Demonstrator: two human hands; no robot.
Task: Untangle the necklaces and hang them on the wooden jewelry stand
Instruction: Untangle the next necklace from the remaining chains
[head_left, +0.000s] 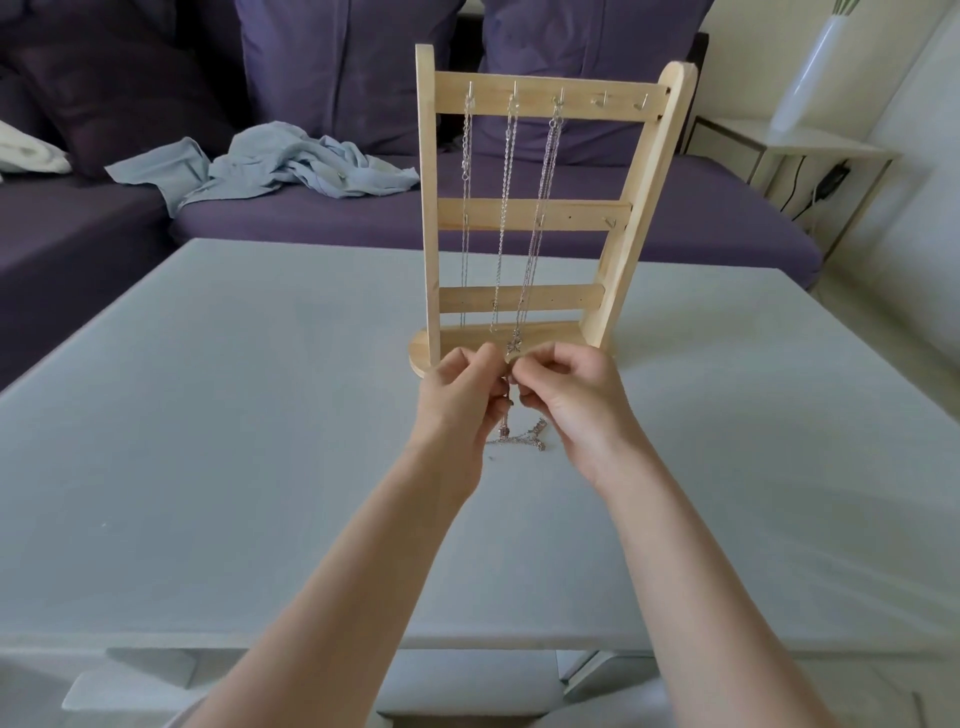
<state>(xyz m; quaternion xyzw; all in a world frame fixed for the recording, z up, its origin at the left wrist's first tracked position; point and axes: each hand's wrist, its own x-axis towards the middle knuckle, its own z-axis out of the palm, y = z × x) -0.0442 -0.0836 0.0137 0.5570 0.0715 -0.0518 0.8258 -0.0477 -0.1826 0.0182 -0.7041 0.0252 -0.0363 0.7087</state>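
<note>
The wooden jewelry stand (524, 210) stands upright on the table, just beyond my hands. Three silver necklaces hang from hooks on its top bar: one at the left (466, 171), one in the middle (505, 208), and a third (540, 208) whose small pendant reaches the base. My left hand (460, 400) and my right hand (571, 397) meet in front of the base, fingertips together, both pinching a thin silver chain (517, 441). The rest of that chain trails down onto the table between my wrists, in a small tangle.
The pale grey table (234, 415) stretches wide to either side. Behind it is a purple sofa (337, 218) with a crumpled light blue cloth (291, 161). A white side table (810, 145) with a tall white vase (815, 67) stands at the right.
</note>
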